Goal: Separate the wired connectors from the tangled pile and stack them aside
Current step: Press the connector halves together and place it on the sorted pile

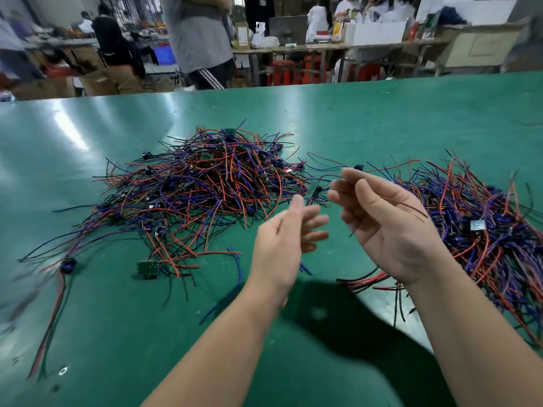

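As right hand (pixel 390 227) holds connector (pixel 311 191), left hand (pixel 282 239) hovers.

Bare hands, left hand (pixel 282 240) and right hand (pixel 392 230), on unsleeved forearms (pixel 211 345).

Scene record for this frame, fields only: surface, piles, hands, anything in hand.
surface: green table
tangled pile: centre-left; red, blue and black wires with small boards
right pile: same kind of wires, lying apart from the tangled pile
left hand: raised, fingers relaxed, nothing visibly held
right hand: raised, palm up, thin wires across it; grip unclear
small board: seen between the hands; whether held is unclear
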